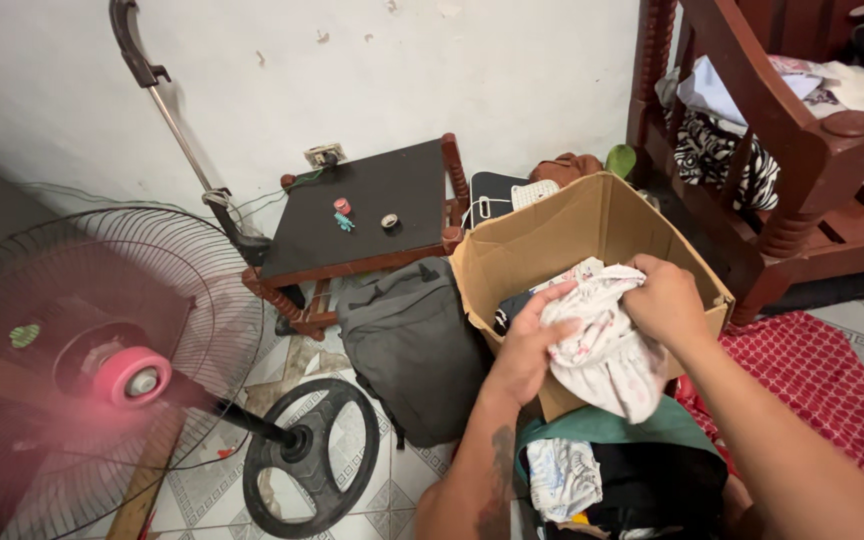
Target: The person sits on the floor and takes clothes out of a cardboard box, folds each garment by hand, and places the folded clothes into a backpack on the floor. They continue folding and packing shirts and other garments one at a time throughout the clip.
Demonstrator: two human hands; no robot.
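Observation:
Both my hands grip a white patterned garment (607, 345) over the near edge of an open cardboard box (552, 235). My left hand (530, 348) pinches its left side and my right hand (664, 300) bunches its top right. More clothes lie inside the box under the garment. Below my arms sits a pile of folded clothes (612, 470), teal, black and a white printed piece.
A grey backpack (414, 345) leans left of the box. A spinning pink floor fan (102, 370) with a round black base (312, 455) fills the left. A small dark wooden table (372, 205) stands by the wall. A wooden chair (802, 140) with clothes and a red cloth (812, 385) lie right.

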